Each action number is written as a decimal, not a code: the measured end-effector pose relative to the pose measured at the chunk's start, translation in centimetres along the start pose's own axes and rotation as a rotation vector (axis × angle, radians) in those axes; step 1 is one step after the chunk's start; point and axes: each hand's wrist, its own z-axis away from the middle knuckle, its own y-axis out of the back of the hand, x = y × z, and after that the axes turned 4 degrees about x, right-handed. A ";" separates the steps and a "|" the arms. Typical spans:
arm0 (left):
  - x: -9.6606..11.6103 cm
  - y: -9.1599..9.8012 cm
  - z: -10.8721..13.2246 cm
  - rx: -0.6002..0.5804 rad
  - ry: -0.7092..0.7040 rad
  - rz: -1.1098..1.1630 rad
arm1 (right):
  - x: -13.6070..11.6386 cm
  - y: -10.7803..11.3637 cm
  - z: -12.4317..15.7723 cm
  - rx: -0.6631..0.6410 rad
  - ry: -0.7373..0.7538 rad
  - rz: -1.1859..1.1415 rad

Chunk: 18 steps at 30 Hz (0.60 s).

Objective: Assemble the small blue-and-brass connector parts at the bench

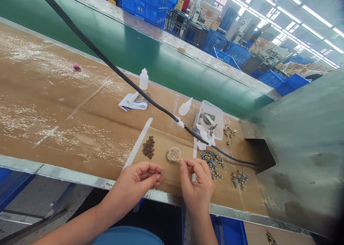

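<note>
My left hand point(142, 178) is closed in a pinch near the table's front edge, with a tiny dark piece point(159, 173) at its fingertips. My right hand point(197, 182) is also closed, pinching a thin pale stick point(176, 160) whose far end reaches to a small round clear cup point(174, 153). The cup stands on a cardboard sheet point(169, 139) just beyond both hands. Left of the cup lies a pile of small brown discs point(148, 147). To the right of my right hand are heaps of small blue-and-gold metal parts point(212, 162).
A black cable point(120, 75) hangs diagonally across the view. Behind the cup are a white squeeze bottle point(143, 79), a second bottle point(185, 107) lying down, a striped ribbon point(134, 103) and a clear plastic box point(215, 112). A metal panel point(303, 141) stands at right. Beyond runs a green belt point(161, 62).
</note>
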 end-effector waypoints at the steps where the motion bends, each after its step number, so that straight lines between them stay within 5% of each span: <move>1: 0.0 0.0 0.0 0.001 -0.002 -0.001 | 0.0 0.0 0.0 0.002 -0.001 0.002; 18: 0.8 -0.2 0.0 0.001 0.012 -0.022 | 0.0 -0.1 -0.2 0.000 0.020 0.018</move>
